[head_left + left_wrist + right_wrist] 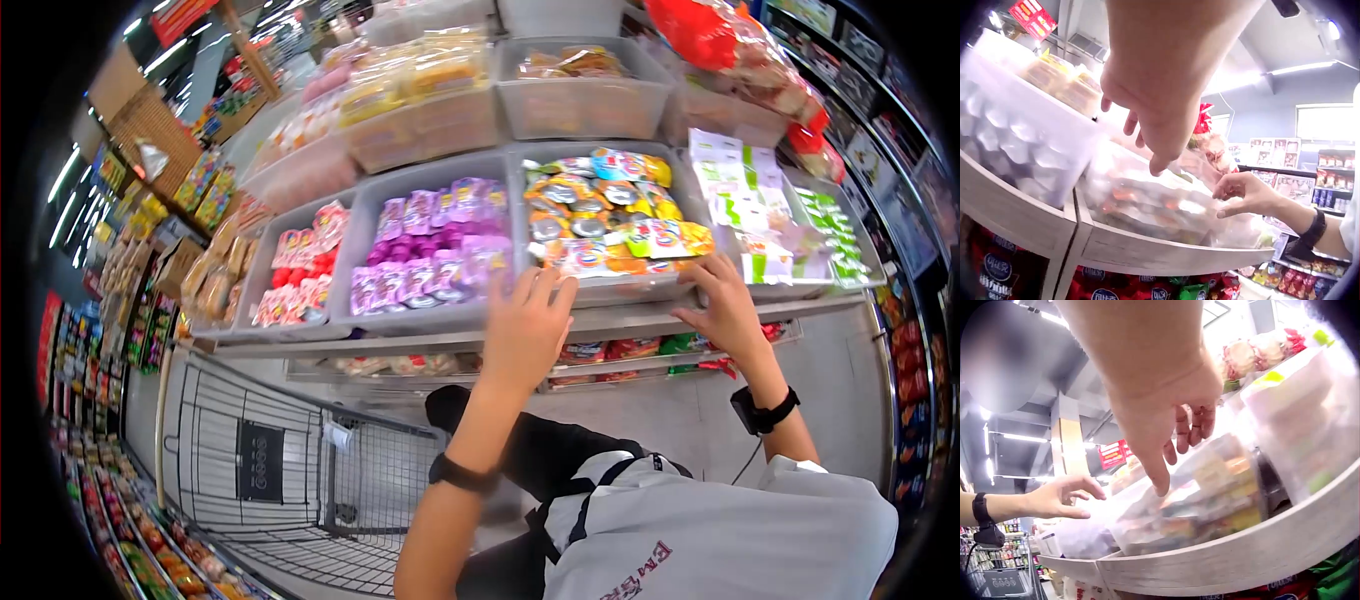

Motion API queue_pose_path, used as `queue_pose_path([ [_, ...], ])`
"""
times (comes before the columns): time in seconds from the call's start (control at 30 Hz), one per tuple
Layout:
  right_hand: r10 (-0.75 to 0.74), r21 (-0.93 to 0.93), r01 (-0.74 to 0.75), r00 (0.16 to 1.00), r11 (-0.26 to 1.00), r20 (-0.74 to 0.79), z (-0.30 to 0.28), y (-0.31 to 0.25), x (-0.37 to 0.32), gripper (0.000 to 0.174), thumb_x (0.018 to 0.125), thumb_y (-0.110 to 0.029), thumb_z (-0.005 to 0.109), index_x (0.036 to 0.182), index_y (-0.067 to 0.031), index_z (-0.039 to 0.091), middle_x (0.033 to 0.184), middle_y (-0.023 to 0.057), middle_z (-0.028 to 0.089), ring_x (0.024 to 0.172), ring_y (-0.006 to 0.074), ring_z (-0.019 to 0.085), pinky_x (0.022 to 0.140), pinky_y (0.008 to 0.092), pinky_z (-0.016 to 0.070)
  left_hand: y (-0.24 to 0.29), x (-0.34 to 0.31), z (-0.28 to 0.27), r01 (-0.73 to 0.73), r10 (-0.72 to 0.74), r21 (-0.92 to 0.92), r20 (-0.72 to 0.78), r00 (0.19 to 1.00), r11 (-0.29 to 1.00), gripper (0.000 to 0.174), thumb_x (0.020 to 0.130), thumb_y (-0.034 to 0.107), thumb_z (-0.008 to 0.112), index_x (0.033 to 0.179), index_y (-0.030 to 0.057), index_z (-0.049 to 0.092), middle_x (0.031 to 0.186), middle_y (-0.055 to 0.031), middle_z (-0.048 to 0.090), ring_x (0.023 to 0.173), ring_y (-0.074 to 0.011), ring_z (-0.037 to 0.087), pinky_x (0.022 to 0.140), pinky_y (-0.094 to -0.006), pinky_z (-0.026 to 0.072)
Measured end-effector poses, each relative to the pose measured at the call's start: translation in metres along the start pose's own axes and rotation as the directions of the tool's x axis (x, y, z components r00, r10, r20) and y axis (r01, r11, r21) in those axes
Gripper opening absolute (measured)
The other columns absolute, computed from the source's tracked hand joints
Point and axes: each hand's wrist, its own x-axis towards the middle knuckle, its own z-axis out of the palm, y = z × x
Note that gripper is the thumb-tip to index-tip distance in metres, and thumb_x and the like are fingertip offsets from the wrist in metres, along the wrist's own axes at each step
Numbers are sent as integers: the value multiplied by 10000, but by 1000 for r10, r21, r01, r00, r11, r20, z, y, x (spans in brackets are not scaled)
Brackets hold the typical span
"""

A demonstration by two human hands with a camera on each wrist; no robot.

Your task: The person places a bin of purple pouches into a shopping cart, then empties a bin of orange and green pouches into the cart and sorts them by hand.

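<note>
My left hand point(530, 325) hovers at the front left corner of a clear plastic bin point(600, 292), blurred, with its fingers loosely bent and nothing in its grasp. At the same bin's front right corner is my right hand point(722, 305), its fingers bent over the edge and the thumb apart. Yellow and orange snack pouches point(600, 215) lie in rows inside this bin. In the left wrist view, the left hand point(1154, 119) hangs above the bin front. The right wrist view has the right hand point(1172, 419) pointing down over the bin, holding nothing.
Left of that bin sit purple pouches point(440, 240) and red-and-white packs point(300, 265) in their own bins. Green-and-white packets point(740, 190) are on the right. A shopping cart point(300, 460) stands at lower left. Below the white shelf edge point(1222, 562) hang more bagged goods.
</note>
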Motion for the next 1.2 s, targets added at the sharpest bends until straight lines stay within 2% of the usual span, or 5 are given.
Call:
queue_pose_path([
  [0.2, -83, -125, 74, 994, 989, -71, 15, 16, 4, 509, 584, -102, 830, 1016, -114, 561, 995, 67, 547, 970, 300, 521, 828, 418, 412, -2, 24, 46, -53, 30, 173, 129, 991, 983, 486, 748, 172, 745, 1181, 109, 534, 1041, -38, 621, 965, -202, 600, 1008, -473, 352],
  [0.37, -100, -117, 80, 979, 990, -176, 33, 38, 13, 193, 648, -55, 723, 812, -82, 625, 758, 45, 572, 802, 263, 563, 713, 379, 424, -12, 35, 49, 36, -41, 38, 122, 992, 999, 177, 763, 107, 703, 901, 96, 593, 771, -73, 646, 794, -250, 641, 973, -463, 371],
  [0.43, -111, -106, 94, 979, 990, -173, 33, 41, 14, 196, 643, -51, 719, 812, -86, 625, 764, 45, 573, 797, 264, 562, 712, 381, 423, -11, 39, 48, -3, 3, 0, 49, 999, 1000, 140, 781, 4, 538, 866, 81, 619, 692, -111, 627, 746, -285, 638, 925, -487, 370],
  [0.9, -155, -111, 134, 966, 985, -207, 29, 31, 25, 269, 579, 21, 722, 783, -63, 567, 757, 73, 529, 792, 279, 521, 714, 381, 373, -10, 34, 48, 124, -122, -13, 85, 989, 992, 256, 754, -6, 625, 984, 98, 582, 867, -37, 645, 924, -238, 621, 1108, -619, 200],
  [1.2, -102, -83, 83, 963, 993, -250, 17, 29, 18, 297, 600, 7, 751, 821, -57, 564, 808, 88, 541, 840, 292, 522, 804, 393, 366, -2, 41, 17, 54, -59, 65, 65, 996, 996, 269, 733, 26, 643, 986, 93, 580, 945, -40, 641, 976, -219, 607, 986, -495, 366],
])
